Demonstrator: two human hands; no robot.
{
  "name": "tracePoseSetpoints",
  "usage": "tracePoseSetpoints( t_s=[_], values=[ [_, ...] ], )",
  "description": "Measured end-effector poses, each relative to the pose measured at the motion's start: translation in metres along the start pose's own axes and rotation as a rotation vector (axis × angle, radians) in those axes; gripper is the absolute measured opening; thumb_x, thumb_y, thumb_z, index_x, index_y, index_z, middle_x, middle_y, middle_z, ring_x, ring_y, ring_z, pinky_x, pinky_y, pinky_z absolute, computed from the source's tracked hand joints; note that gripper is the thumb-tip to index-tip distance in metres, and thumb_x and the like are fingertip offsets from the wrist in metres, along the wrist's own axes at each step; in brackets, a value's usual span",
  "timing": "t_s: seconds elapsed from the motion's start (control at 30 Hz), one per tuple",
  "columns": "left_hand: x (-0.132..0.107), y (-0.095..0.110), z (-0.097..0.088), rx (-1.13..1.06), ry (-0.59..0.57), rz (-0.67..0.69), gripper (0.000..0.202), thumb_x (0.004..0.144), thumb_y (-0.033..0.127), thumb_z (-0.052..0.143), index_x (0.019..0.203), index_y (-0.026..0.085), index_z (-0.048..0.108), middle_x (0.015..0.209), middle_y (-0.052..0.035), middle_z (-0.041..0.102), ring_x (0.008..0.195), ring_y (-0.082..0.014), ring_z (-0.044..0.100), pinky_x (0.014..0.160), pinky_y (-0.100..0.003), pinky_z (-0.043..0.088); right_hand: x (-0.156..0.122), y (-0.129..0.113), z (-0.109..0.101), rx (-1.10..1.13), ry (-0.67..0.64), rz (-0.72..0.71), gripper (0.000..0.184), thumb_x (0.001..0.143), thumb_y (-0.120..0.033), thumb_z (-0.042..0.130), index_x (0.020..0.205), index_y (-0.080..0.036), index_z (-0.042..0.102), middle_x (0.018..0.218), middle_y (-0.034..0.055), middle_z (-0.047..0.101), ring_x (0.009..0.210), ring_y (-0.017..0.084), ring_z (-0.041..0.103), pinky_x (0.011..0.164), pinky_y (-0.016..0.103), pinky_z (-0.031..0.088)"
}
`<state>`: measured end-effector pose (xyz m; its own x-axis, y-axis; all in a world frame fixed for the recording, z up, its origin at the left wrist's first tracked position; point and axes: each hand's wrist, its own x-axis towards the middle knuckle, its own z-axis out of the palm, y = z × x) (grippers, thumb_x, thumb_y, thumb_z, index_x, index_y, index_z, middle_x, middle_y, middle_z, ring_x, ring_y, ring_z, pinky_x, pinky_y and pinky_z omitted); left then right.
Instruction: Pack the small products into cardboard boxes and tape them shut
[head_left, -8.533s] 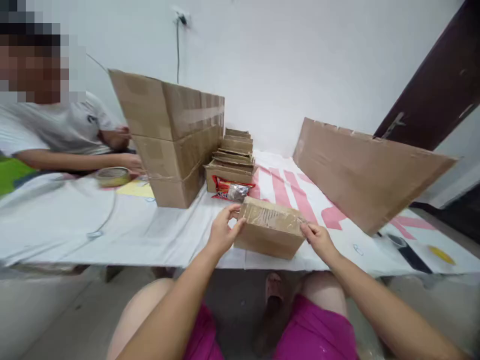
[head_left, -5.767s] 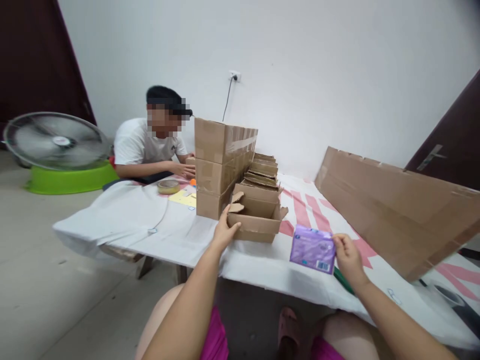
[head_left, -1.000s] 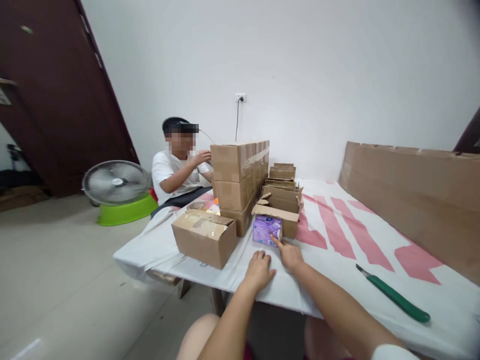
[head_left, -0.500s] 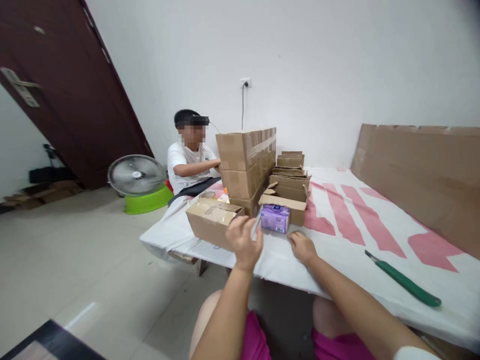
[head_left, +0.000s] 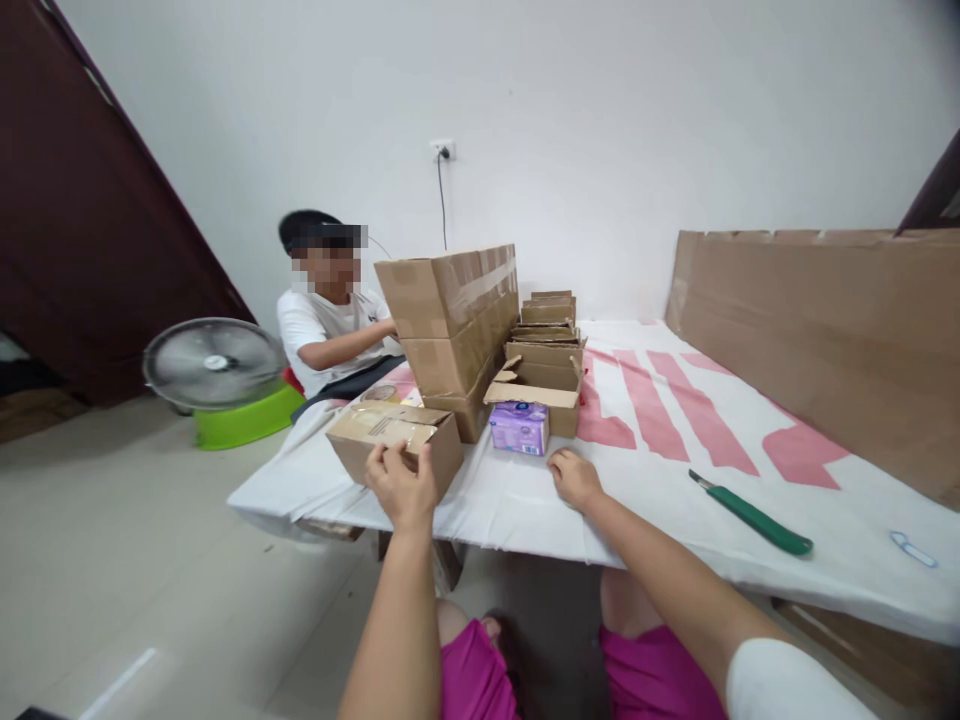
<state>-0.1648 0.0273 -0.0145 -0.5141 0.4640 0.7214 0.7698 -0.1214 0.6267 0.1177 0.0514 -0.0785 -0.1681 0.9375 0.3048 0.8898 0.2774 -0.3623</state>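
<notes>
My left hand is raised at the near side of a taped cardboard box, fingers apart and holding nothing. Whether its fingertips touch the box cannot be made out. My right hand rests on the white-and-pink table cover, its fingers curled in, with nothing visible in them. Just left of it stands a purple tissue pack, apart from the fingers. Behind the pack is an open cardboard box, flaps up.
Stacked taped boxes form a wall in mid-table. More open boxes line up beside it. A green-handled knife lies at right, before a large cardboard sheet. Across the table sits a person; a fan is on the left.
The view has turned right, so things sit further left in it. My left hand has moved left along the near box. The right hand stays resting on the table.
</notes>
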Motion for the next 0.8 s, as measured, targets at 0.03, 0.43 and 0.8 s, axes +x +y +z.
tracePoseSetpoints(
  t_s=[0.03, 0.43, 0.8],
  values=[
    [0.0, 0.001, -0.001, 0.017, 0.011, 0.018, 0.035, 0.081, 0.043, 0.057, 0.1, 0.014, 0.061, 0.119, -0.016, 0.047, 0.119, -0.0313, 0.043, 0.105, -0.048, 0.031, 0.0, 0.0, 0.0, 0.003, 0.0, -0.001, 0.025, 0.09, -0.022, 0.044, 0.099, -0.024, 0.067, 0.11, 0.0031, 0.066, 0.092, 0.016, 0.06, 0.081, 0.026, 0.044],
    [0.005, 0.004, -0.005, -0.066, 0.002, 0.024, 0.026, 0.078, 0.042, 0.06, 0.082, 0.016, 0.059, 0.096, -0.0125, 0.055, 0.107, -0.0294, 0.046, 0.101, -0.046, 0.031, -0.001, 0.0, -0.002, 0.028, -0.003, 0.007, 0.026, 0.089, -0.021, 0.045, 0.098, -0.025, 0.068, 0.108, 0.0039, 0.066, 0.091, 0.017, 0.059, 0.081, 0.027, 0.043],
    [0.039, -0.071, 0.002, -0.398, 0.106, -0.495, 0.043, 0.09, 0.048, 0.036, 0.122, 0.021, 0.044, 0.121, -0.0096, 0.054, 0.118, -0.0232, 0.051, 0.1, -0.04, 0.04, 0.0, 0.001, -0.001, 0.069, 0.007, -0.006, 0.025, 0.089, -0.02, 0.044, 0.096, -0.023, 0.068, 0.107, 0.0036, 0.066, 0.091, 0.016, 0.059, 0.081, 0.027, 0.042]
  ],
)
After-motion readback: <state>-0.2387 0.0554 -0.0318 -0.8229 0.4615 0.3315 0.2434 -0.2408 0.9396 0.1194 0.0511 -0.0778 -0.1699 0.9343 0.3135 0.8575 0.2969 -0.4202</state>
